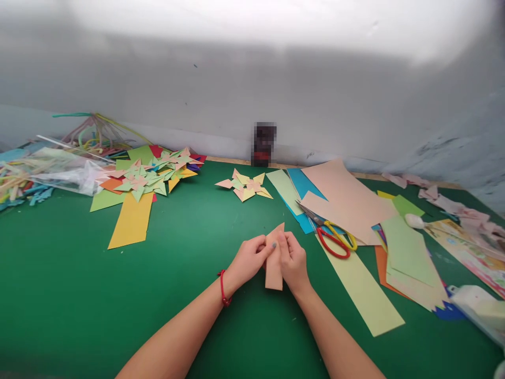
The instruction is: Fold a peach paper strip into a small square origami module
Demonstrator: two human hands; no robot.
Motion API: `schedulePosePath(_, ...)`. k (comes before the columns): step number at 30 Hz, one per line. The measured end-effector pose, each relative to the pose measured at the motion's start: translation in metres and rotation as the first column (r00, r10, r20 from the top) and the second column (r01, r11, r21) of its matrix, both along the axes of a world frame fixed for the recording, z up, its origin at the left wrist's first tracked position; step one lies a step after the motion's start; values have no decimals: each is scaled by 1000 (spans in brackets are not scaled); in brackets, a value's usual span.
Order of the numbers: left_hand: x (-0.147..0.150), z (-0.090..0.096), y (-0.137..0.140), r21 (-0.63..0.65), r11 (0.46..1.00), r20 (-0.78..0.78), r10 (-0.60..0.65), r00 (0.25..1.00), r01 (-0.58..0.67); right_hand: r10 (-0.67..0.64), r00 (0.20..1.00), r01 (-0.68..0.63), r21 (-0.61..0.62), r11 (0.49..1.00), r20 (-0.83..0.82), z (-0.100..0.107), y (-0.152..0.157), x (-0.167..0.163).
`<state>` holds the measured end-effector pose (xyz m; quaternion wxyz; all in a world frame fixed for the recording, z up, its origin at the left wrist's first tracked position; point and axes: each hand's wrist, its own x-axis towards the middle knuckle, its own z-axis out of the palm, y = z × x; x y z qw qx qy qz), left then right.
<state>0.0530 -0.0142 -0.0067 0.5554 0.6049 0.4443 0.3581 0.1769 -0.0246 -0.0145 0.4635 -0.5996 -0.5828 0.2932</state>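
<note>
My left grip and right grip pinch pale-pink folded paper strip over green worktop. Folding looks partway: top pointed, lower end straight. Pink-green-yellow paper star beyond looks finished; long pale-green paper strip at right lies unfolded.
</note>
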Motion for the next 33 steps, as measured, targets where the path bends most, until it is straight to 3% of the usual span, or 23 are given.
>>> schedulePosePath(4, 2, -1, -2, 24, 997, -31, -74, 997, 75, -36, 999, 36, 5, 999, 12, -1, 0, 0)
schedulePosePath(8, 4, -4, -3, 57, 996, -74, -70, 995, 74, -35, 999, 35, -4, 999, -21, -3, 1, 0)
schedulePosePath(17, 1, -4, 0, -18, 992, 35, -126, 991, 127, -15, 988, 9, -38, 999, -153, -2, 1, 0)
schedulePosePath(22, 3, -5, -2, -122, 983, 140, -122, 983, 140, -38, 988, 34, -30, 999, -151, -3, 1, 0)
schedulePosePath(27, 6, -6, -7, -344, 890, 298, -197, 934, 298, -87, 989, 87, -6, 996, -118, -2, -1, 0)
schedulePosePath(29, 6, -6, -8, -367, 869, 309, -223, 924, 332, -93, 987, 94, 0, 996, -128, -1, -1, 0)
schedulePosePath(33, 4, -5, -7, -356, 886, 247, -217, 944, 297, -100, 983, 101, 1, 995, -156, 0, -2, -2)
